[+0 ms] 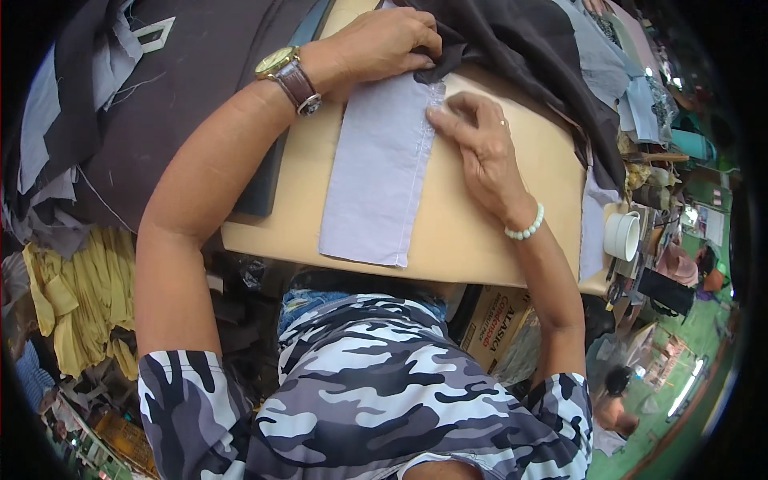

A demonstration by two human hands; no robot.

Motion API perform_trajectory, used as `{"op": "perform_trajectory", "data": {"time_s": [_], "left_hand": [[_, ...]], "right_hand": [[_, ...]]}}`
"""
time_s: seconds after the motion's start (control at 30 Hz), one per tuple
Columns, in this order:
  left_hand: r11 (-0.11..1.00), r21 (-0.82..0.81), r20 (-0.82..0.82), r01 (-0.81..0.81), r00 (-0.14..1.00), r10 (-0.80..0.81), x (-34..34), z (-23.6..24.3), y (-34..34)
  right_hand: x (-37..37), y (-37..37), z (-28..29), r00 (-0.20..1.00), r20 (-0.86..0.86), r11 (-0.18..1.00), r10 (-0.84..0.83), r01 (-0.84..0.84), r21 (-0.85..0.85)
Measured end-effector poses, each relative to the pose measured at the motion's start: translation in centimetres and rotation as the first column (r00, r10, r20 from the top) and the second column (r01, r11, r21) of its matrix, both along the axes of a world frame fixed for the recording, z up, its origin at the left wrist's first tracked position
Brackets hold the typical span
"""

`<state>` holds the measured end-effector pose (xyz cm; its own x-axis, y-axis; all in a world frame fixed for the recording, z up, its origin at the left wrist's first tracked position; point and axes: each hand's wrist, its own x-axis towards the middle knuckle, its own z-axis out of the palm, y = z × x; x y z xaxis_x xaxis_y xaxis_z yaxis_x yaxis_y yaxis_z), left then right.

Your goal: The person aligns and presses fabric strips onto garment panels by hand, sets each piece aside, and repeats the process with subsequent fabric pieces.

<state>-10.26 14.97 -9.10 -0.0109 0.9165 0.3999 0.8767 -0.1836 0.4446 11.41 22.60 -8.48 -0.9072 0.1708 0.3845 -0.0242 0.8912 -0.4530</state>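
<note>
A lavender-grey cloth strip [373, 184] with a stitched, frayed right edge lies lengthwise on the tan board [488, 240]. At its top, where dark glossy fabric [512, 36] is bunched over it, my left hand [400, 44] has its fingers curled closed on the cloth; the exact layer held is hidden. My right hand [472, 132] is at the strip's upper right edge, fingers bent and thumb against the frayed seam, loosely closed on it. A watch circles my left wrist and a bead bracelet my right.
Dark cloth [152, 120] covers the left, with a dark flat slat [260, 188] beside it. Yellow garments [76, 296] pile lower left. A white round item [622, 238] sits at the board's right edge. A cardboard box [488, 328] is underneath. Another person [616, 408] is at lower right.
</note>
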Motion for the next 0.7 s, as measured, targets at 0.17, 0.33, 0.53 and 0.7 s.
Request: {"op": "perform_trajectory", "data": {"time_s": [0.17, 0.33, 0.53, 0.7], "left_hand": [[0.995, -0.093, 0.025, 0.025, 0.999, -0.023, 0.1, 1.7, -0.7], [0.997, -0.078, 0.018, 0.026, 1.000, -0.025, 0.3, 1.8, -0.7], [0.997, -0.075, 0.047, 0.019, 0.999, -0.016, 0.3, 1.8, -0.5], [0.998, -0.052, 0.019, 0.029, 0.999, -0.028, 0.0, 1.5, -0.5]], "right_hand": [[3.9, -3.4, 0.3, 0.974, 0.063, 0.973, 0.219, -0.222, 0.056], [6.6, -6.3, 1.5, 0.929, 0.165, 0.943, 0.332, -0.328, -0.051], [1.9, -2.9, 0.3, 0.996, 0.076, 0.999, 0.043, -0.041, -0.030], [4.2, -5.7, 1.0, 0.986, 0.130, 0.975, 0.107, -0.129, 0.180]]}}
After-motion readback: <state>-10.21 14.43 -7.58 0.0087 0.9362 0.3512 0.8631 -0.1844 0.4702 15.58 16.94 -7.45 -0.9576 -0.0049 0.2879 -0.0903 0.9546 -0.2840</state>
